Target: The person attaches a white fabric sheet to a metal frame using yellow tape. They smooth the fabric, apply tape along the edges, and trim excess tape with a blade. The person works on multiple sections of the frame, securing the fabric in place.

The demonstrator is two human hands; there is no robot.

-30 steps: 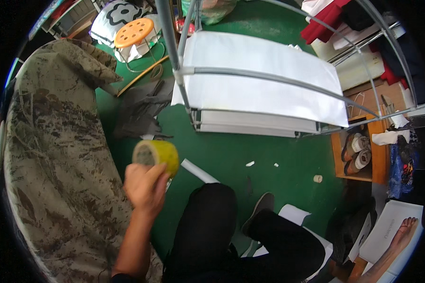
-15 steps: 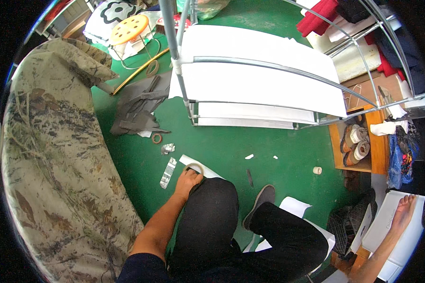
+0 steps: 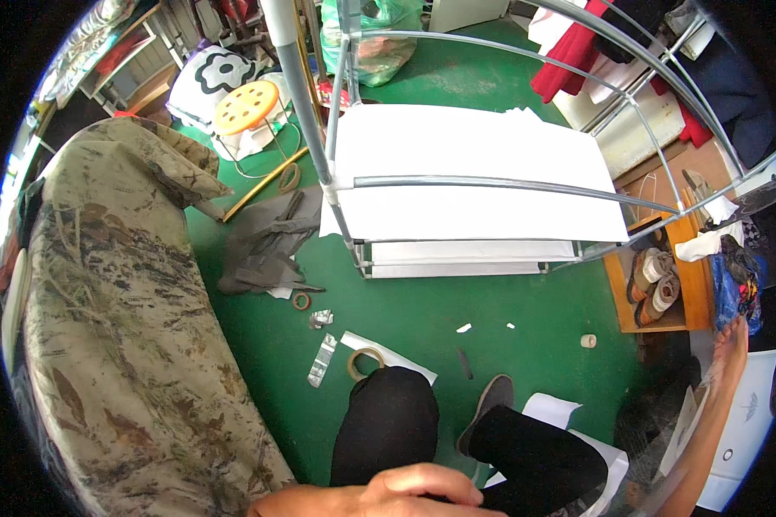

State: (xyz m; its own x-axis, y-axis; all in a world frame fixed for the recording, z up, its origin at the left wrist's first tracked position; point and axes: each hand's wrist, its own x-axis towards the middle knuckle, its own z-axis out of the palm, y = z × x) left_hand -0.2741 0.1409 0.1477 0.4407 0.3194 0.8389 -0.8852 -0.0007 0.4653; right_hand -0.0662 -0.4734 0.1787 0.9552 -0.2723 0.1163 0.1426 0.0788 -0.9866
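Observation:
My left hand [image 3: 418, 491] is at the lower edge in front of my lap. Its fingers are bent and partly cut off, so anything inside them is hidden. On the far right, my right hand [image 3: 729, 343] reaches forward with fingers outstretched, slightly blurred, over the edge of a white box-like thing [image 3: 746, 422] and close to a blue plastic bag [image 3: 727, 293]. A roll of tan tape [image 3: 354, 365] lies partly on a white strip [image 3: 394, 355] on the green floor, just beyond my left knee.
A metal tube rack [image 3: 491, 183] holding white sheets [image 3: 483, 142] stands ahead. To the left is a camouflage-covered piece of furniture [image 3: 129, 319]. Shoes [image 3: 655, 284] sit in a wooden cubby at right. Grey cloth [image 3: 263, 246], a crumpled silver wrapper [image 3: 322, 360] and paper [image 3: 550, 409] lie about.
My left hand has left the tape roll and come back to my lap. My right hand has moved forward toward the blue bag. The view has tilted up slightly.

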